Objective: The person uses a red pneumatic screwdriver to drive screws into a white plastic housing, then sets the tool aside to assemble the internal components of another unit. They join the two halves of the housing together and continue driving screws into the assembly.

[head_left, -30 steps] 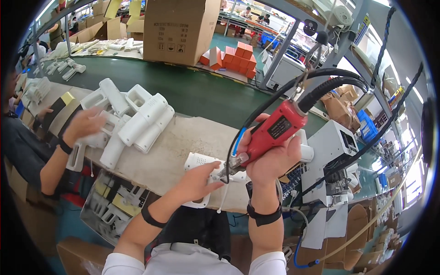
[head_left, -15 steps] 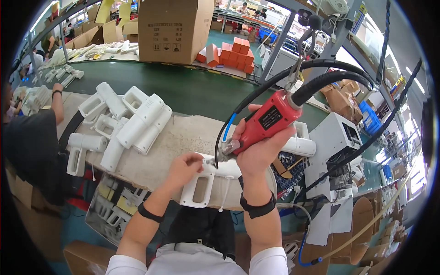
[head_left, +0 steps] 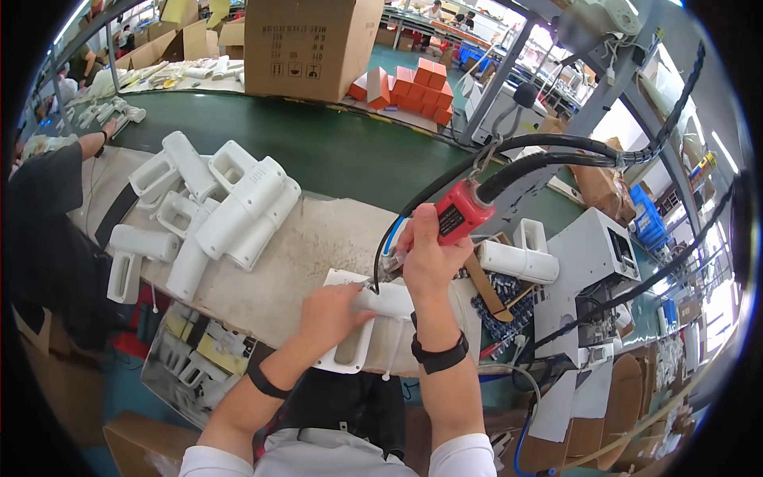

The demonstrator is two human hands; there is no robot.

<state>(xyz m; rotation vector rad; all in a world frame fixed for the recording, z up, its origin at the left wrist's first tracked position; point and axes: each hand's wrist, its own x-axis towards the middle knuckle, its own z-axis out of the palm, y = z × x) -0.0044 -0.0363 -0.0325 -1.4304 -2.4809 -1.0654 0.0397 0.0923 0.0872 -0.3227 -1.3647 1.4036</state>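
Observation:
My right hand (head_left: 433,258) grips a red power screwdriver (head_left: 465,213) hanging from a metal hook. Its lower end angles down to a white plastic housing with a loop handle (head_left: 389,300) at the table's front edge. Over the left part of that housing, my left hand (head_left: 330,316) is wrapped with its fingers together, holding it against the table. Whether the driver's tip touches a screw is hidden behind the fingers. A short white cord (head_left: 393,350) dangles from the housing.
White housings (head_left: 246,211) are heaped on the table to the left. On the right lie another housing (head_left: 520,262), small dark parts (head_left: 520,318) and a white machine (head_left: 584,270). A green conveyor belt (head_left: 318,143) runs behind. A co-worker (head_left: 56,215) stands at far left.
The screwdriver has come lower and nearer the housing, with my right hand. My left hand has moved from a raised pinch to lying over the housing. The co-worker's arm has reached farther.

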